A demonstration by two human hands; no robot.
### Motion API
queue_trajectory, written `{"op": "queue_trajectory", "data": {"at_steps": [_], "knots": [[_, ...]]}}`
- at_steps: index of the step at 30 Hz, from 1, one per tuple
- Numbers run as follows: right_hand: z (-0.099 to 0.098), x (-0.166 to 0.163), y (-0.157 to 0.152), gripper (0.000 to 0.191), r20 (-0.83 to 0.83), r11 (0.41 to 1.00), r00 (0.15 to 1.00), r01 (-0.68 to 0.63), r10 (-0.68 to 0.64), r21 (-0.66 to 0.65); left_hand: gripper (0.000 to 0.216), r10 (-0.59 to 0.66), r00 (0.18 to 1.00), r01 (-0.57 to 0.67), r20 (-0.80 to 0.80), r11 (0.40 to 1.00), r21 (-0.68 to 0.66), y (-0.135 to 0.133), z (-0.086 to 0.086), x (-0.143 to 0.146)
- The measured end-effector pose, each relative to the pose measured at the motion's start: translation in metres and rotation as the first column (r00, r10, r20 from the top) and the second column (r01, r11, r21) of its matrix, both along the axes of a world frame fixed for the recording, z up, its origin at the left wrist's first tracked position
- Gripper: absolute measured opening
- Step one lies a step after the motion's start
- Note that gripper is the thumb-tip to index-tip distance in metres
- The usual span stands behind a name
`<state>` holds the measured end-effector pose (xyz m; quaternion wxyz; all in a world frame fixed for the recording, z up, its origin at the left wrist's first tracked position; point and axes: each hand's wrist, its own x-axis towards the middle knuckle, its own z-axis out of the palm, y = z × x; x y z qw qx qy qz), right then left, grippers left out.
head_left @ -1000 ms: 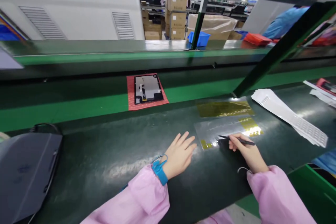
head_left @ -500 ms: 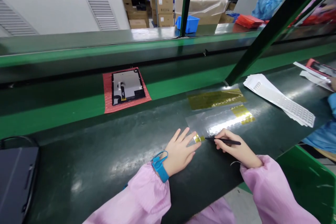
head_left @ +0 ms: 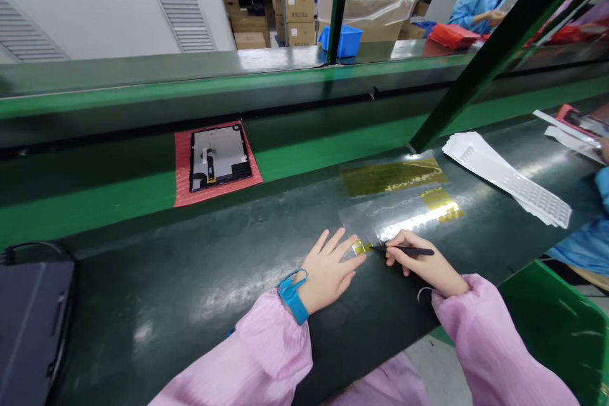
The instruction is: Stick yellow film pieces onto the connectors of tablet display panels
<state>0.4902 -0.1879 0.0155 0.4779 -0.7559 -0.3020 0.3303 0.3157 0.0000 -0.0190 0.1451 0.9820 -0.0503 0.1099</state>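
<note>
My left hand (head_left: 329, 269) lies flat on the dark bench with fingers spread, its fingertips on the near corner of a clear film sheet (head_left: 399, 219) that carries small yellow tape pieces (head_left: 359, 246). My right hand (head_left: 423, 265) grips black tweezers (head_left: 402, 250) like a pen. Their tip points left at the yellow pieces beside my left fingertips. A second sheet with yellow tape (head_left: 392, 176) lies just behind. A blue wrist strap (head_left: 291, 300) circles my left wrist.
A grey panel (head_left: 219, 157) rests on a red mat (head_left: 181, 187) on the green conveyor behind. White strips (head_left: 514, 184) lie at the right. A dark case (head_left: 28, 323) sits at the left. A person in blue works at the far right.
The panel on its red mat has slid left along the conveyor. My left hand moved right onto the film's corner, and the tweezers' tip came left to meet it.
</note>
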Motion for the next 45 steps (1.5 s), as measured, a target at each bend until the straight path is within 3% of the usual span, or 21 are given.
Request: {"op": "queue_trajectory", "data": {"at_steps": [6, 15, 30, 39, 45], "knots": [[0.002, -0.004, -0.004, 0.041, 0.028, 0.999, 0.999, 0.032, -0.032, -0.004, 0.039, -0.005, 1.000, 0.004, 0.015, 1.000, 0.002, 0.000, -0.005, 0.001], [0.018, -0.004, 0.001, 0.032, 0.039, 0.995, 0.999, -0.020, 0.024, -0.096, 0.038, -0.005, 1.000, 0.005, 0.018, 1.000, 0.004, 0.000, -0.007, 0.001], [0.017, -0.001, 0.011, 0.024, -0.009, 0.980, 0.998, -0.067, 0.066, -0.185, 0.039, 0.001, 0.999, -0.002, 0.045, 1.000, 0.024, -0.001, -0.011, 0.001], [0.004, 0.006, 0.009, 0.032, -0.061, 0.994, 0.997, -0.048, 0.042, -0.097, 0.039, -0.002, 0.999, 0.000, 0.041, 0.999, 0.033, 0.000, -0.008, 0.001], [0.005, 0.002, 0.009, 0.043, -0.097, 0.998, 0.995, -0.017, 0.011, -0.056, 0.039, -0.004, 1.000, 0.004, 0.025, 1.000, 0.004, 0.000, -0.006, 0.001]]}}
